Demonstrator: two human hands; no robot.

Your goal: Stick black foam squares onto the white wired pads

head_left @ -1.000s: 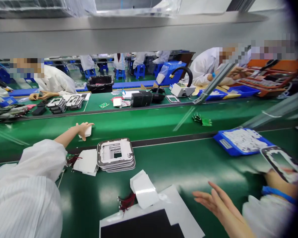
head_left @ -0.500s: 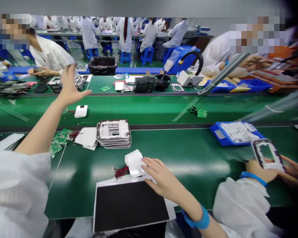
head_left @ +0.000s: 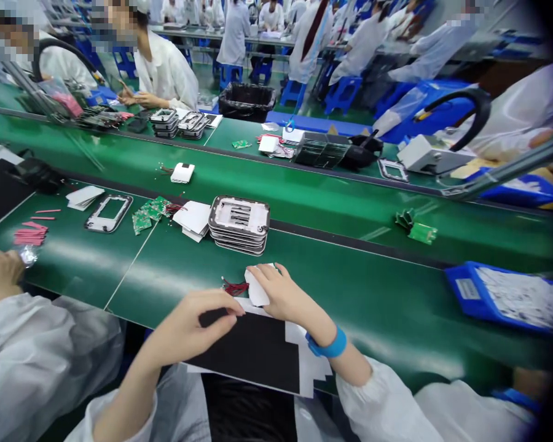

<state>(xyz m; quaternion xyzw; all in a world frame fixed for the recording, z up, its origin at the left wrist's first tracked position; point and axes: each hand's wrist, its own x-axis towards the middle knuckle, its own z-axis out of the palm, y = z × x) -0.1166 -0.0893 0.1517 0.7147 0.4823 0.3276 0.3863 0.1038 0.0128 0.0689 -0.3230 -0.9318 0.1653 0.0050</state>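
Note:
My right hand (head_left: 279, 291) is closed over a stack of flat white packs (head_left: 257, 290) with dark red wires (head_left: 235, 286), at the back edge of a black sheet (head_left: 258, 350) with white paper under it. My left hand (head_left: 198, 325) hovers above the sheet's left part, fingers curved, thumb and index fingertip apart, with nothing seen between them. Beyond the hands stands a stack of grey-rimmed plastic frames (head_left: 239, 224). To its left lie more flat white packs (head_left: 192, 218) and green circuit boards (head_left: 150, 213).
On the right a blue tray (head_left: 470, 288) holds many small white pieces. A co-worker's hand (head_left: 0, 273) is at the left, near pink strips (head_left: 31, 233) and a single frame (head_left: 108, 213). A raised green strip (head_left: 304, 190) crosses behind, carrying a white pack (head_left: 182, 172) and green boards (head_left: 421, 232).
My left hand has come back from its far reach over the raised strip, down to the black sheet. My right hand has closed further over the white packs. The view has swung left.

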